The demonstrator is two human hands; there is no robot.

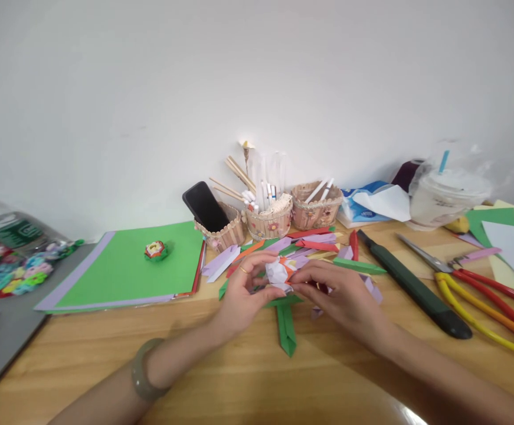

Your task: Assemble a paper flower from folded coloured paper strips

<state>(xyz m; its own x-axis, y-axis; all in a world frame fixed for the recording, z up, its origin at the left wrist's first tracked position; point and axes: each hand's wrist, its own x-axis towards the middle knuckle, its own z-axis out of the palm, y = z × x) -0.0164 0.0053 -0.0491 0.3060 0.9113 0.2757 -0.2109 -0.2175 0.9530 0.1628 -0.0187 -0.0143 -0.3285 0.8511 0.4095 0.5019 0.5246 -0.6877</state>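
Between my two hands is a small folded paper piece (pixel 277 273), white with orange, held above the table. My left hand (pixel 250 289) is closed around its left side, thumb below and fingers above. My right hand (pixel 334 289) pinches its right side, covering part of the orange. A green folded paper strip (pixel 287 333) lies below them on the wood. Behind the hands spreads a pile of folded paper strips (pixel 314 239) in purple, red, orange and green. A small paper flower (pixel 154 250) in white, red and green rests on the green paper sheets (pixel 119 265).
Three small wooden baskets stand by the wall, the left one (pixel 223 233) holding a phone (pixel 206 206). On the right lie a dark green utility knife (pixel 416 286), scissors (pixel 455 274) and a lidded cup (pixel 449 195). A bottle (pixel 13 230) lies far left, near a grey laptop (pixel 13 330).
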